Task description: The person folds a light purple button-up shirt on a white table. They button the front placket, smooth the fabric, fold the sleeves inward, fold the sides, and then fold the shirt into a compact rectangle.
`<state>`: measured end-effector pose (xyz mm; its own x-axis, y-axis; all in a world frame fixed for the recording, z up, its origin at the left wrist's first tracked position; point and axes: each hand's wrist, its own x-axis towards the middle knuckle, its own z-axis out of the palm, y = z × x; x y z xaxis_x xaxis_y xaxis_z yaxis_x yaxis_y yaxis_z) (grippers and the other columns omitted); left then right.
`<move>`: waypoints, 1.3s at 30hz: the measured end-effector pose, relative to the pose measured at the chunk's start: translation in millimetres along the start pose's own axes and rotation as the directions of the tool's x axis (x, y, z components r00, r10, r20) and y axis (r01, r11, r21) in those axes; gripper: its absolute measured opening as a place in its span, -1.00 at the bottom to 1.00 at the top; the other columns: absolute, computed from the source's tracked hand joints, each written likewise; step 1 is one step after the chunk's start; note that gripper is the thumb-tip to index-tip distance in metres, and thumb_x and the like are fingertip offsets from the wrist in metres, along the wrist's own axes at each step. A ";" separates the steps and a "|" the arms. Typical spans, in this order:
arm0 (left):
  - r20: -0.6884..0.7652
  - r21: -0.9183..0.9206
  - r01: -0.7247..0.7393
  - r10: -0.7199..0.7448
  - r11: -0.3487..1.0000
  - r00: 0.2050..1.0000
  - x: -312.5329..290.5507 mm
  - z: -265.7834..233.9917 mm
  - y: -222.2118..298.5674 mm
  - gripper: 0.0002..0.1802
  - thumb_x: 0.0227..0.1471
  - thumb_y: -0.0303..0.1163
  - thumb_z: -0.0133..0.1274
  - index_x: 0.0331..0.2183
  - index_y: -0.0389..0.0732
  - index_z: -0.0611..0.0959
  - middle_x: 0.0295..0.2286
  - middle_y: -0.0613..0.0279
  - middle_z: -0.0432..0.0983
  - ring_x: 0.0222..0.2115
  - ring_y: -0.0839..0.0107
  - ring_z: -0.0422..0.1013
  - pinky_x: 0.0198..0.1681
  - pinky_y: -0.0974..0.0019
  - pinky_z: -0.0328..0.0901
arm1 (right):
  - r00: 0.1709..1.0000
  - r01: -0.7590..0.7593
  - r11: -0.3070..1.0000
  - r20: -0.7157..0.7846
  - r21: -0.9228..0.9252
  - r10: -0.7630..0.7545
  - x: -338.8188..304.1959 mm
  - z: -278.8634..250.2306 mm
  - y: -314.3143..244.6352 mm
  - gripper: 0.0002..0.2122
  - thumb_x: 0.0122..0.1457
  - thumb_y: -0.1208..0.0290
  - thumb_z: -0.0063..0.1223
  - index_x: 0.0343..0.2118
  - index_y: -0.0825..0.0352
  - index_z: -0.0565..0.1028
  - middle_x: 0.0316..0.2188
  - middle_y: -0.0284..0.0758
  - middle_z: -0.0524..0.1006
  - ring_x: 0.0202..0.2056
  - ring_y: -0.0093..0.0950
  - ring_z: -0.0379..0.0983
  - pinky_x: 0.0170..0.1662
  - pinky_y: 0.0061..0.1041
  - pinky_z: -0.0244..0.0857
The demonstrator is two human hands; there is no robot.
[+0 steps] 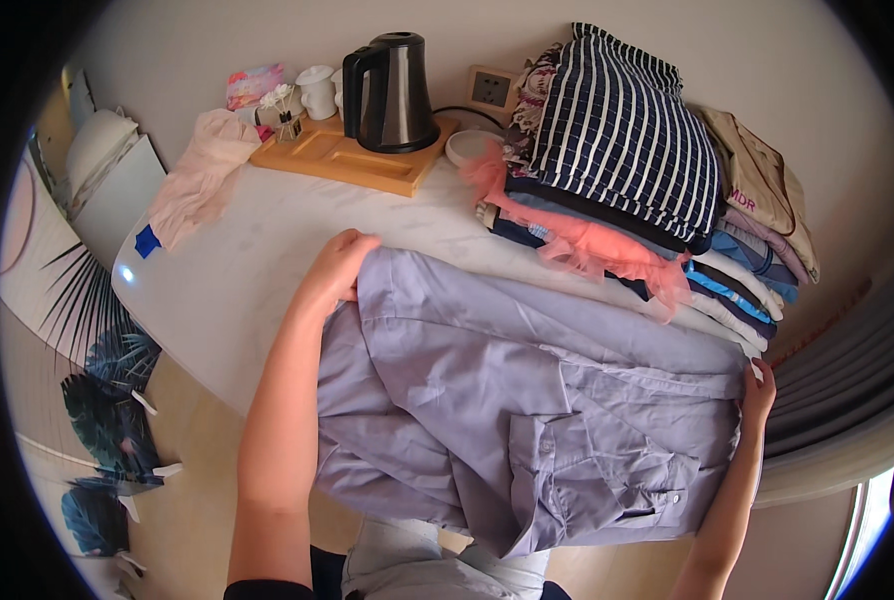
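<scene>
A lavender-grey shirt (457,370) is spread between my two hands, partly over the table's near edge and partly hanging in front of my legs. My left hand (335,272) is closed on its far left corner, fingertips tucked behind the cloth. At the right end, my right hand (758,392) pinches the shirt's edge beside a small white tag. Creases run across the fabric. A buttoned flap or cuff shows in the lower right part of the shirt, with a bunched fold beside it.
A tall stack of folded clothes (627,150) stands at the back right, with coral tulle (607,245) sticking out. A steel kettle (397,95) sits on a wooden tray (317,165). Pale pink cloth (202,175) lies left on the marble-look table (202,300). A grey curtain (847,370) hangs right.
</scene>
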<state>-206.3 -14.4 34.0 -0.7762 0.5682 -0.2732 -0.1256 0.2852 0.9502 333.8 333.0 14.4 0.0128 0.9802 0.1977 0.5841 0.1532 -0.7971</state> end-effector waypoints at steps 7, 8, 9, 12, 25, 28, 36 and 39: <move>0.122 0.157 -0.358 0.342 0.921 0.932 0.2 7.8 -3.4 -0.66 0.06 -0.46 0.06 -0.07 -0.22 0.55 -0.31 0.28 0.49 -0.36 0.60 0.35 -0.29 0.50 0.29 | 0.962 0.106 0.978 0.229 0.182 -0.147 -4.8 -26.3 17.4 -0.66 0.12 0.55 0.04 0.00 0.26 0.45 -0.72 -0.54 0.30 -0.73 -0.70 0.27 -0.67 -0.71 0.08; 0.112 0.115 -0.392 0.380 0.913 0.918 6.0 9.9 -8.8 -0.68 0.06 -0.51 0.04 -0.09 -0.21 0.57 -0.36 0.31 0.46 -0.40 0.61 0.32 -0.33 0.50 0.27 | 0.967 0.172 0.958 0.149 0.228 -0.209 2.3 -24.1 21.7 -0.69 0.12 0.60 0.02 -0.04 0.30 0.48 -0.67 -0.52 0.35 -0.68 -0.71 0.31 -0.62 -0.73 0.13; 0.100 0.076 -0.424 0.416 0.903 0.904 13.3 12.0 -15.0 -0.68 0.05 -0.56 0.01 -0.10 -0.19 0.59 -0.41 0.35 0.44 -0.45 0.62 0.28 -0.37 0.49 0.25 | 0.967 0.228 0.952 0.069 0.203 -0.246 11.9 -24.2 30.6 -0.72 0.14 0.59 0.03 -0.07 0.29 0.50 -0.64 -0.50 0.38 -0.64 -0.72 0.33 -0.59 -0.72 0.15; 0.082 0.165 -0.436 0.429 0.884 0.900 18.2 11.6 -22.2 -0.68 0.04 -0.63 -0.02 -0.14 -0.19 0.63 -0.45 0.39 0.43 -0.49 0.63 0.23 -0.39 0.50 0.21 | 0.975 0.192 0.979 0.102 0.069 -0.198 12.5 -4.8 23.2 -0.71 0.11 0.60 0.05 -0.07 0.29 0.51 -0.61 -0.46 0.43 -0.61 -0.68 0.36 -0.52 -0.68 0.20; 0.212 0.370 -0.358 0.297 0.857 0.931 -10.0 5.9 2.9 -0.46 -0.13 -0.76 -0.12 -0.07 -0.22 0.60 -0.07 0.22 0.47 -0.07 0.46 0.35 -0.04 0.47 0.24 | 0.961 0.278 0.958 0.027 -0.074 -0.276 9.9 1.6 28.0 -0.79 0.08 0.55 0.06 -0.19 0.36 0.56 -0.50 -0.44 0.49 -0.51 -0.69 0.31 -0.40 -0.67 0.20; 0.215 0.363 -0.402 0.345 0.841 0.914 -3.2 -0.3 -4.6 -0.45 -0.14 -0.77 -0.14 -0.07 -0.22 0.60 -0.05 0.18 0.48 -0.08 0.44 0.37 -0.05 0.46 0.24 | 0.963 0.269 0.963 0.008 -0.008 -0.269 9.0 2.0 26.8 -0.80 0.00 0.55 0.03 -0.28 0.37 0.59 -0.57 -0.42 0.49 -0.52 -0.65 0.34 -0.42 -0.62 0.23; 0.197 0.041 -0.233 0.221 0.972 0.955 16.3 -11.8 -13.3 -0.51 -0.04 -0.64 -0.02 -0.01 -0.20 0.57 -0.10 0.24 0.48 -0.19 0.49 0.39 -0.15 0.45 0.29 | 1.000 -0.006 0.990 -0.023 0.140 0.009 10.2 0.1 15.4 -0.59 0.03 0.26 0.17 -0.07 0.35 0.48 -0.45 -0.29 0.53 -0.53 -0.59 0.38 -0.45 -0.60 0.32; 0.227 -0.005 -0.248 0.243 0.969 0.943 9.6 2.0 -9.0 -0.54 -0.03 -0.57 0.03 -0.01 -0.23 0.56 -0.05 0.22 0.44 -0.04 0.41 0.33 0.00 0.42 0.23 | 0.968 -0.235 0.967 0.115 0.098 0.223 35.3 -7.9 0.3 -0.61 0.02 0.17 0.20 -0.15 0.32 0.53 -0.51 -0.37 0.49 -0.51 -0.61 0.38 -0.38 -0.62 0.32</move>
<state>-211.4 -10.0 22.5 -0.6223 0.7804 -0.0607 0.0679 0.1311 0.9890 340.9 366.6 25.6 0.0497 0.9974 -0.0520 0.4826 -0.0696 -0.8730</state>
